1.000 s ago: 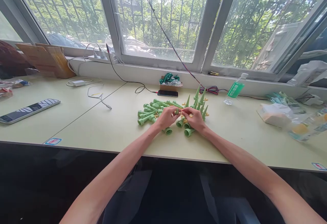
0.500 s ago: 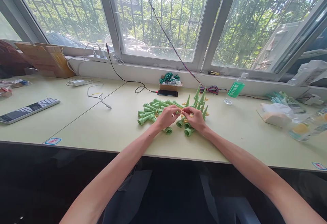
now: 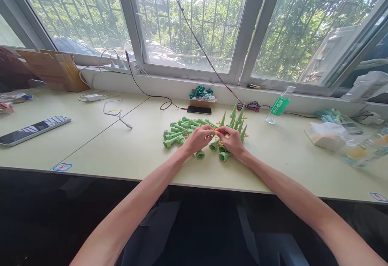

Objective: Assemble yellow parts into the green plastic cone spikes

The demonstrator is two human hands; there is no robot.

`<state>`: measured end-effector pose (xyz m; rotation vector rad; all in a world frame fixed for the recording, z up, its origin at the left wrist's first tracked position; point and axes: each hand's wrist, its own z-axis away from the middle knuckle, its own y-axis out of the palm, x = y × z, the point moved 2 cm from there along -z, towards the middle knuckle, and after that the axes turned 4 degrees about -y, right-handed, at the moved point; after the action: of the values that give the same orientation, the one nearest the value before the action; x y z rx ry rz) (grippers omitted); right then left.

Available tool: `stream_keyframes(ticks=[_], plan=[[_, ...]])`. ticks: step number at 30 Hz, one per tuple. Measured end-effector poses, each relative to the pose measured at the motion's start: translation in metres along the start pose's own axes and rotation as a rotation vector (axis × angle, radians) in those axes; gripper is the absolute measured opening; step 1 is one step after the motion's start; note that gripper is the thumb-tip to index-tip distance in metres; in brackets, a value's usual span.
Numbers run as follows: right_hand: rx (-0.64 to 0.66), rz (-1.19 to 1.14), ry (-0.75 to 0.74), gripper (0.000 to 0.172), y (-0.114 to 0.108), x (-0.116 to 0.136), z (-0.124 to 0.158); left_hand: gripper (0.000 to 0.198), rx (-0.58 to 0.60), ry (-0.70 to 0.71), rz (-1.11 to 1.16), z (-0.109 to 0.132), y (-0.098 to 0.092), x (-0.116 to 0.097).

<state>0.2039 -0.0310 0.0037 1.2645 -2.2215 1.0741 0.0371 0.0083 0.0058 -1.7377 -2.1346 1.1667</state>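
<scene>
My left hand (image 3: 200,138) and my right hand (image 3: 230,140) meet fingertip to fingertip over the desk. Both are closed in a pinch around something small that the fingers mostly hide; a bit of yellow shows near the tips. Left of and behind my left hand lie several green plastic tubes (image 3: 173,140) with flared ends. Green pointed cones (image 3: 240,116) stand upright just behind my right hand, with small yellow pieces (image 3: 245,136) among them. Below the hands, more flared tube ends (image 3: 223,156) face the desk's front edge.
A phone (image 3: 199,110) lies before a small box holding green material (image 3: 201,93). A bottle with a green label (image 3: 279,106) stands behind right. Cables (image 3: 118,114) and a large phone (image 3: 34,131) lie left; a tissue pack (image 3: 325,136) and clear bottles (image 3: 360,153) lie right.
The fingertips of both hands have shifted very slightly around the small thing between them. The green parts and everything else on the desk stay where they were.
</scene>
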Motion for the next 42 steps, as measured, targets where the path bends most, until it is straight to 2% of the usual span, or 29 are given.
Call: stream_keyframes(ticks=[9,25,42], plan=[[-0.007,-0.003,-0.003,0.017,-0.0002,0.0012,0.0001,0.017,-0.037,0.017,0.038,-0.0007,0.0,0.0008],[0.006,-0.007,-0.018,0.017,0.0025,0.0006,0.0021,0.02,0.012,0.025,-0.029,0.0001,-0.0017,-0.0022],[0.017,-0.016,-0.023,0.017,0.0029,-0.0016,0.0024,0.022,0.066,0.031,0.01,-0.0004,-0.0036,-0.0074]])
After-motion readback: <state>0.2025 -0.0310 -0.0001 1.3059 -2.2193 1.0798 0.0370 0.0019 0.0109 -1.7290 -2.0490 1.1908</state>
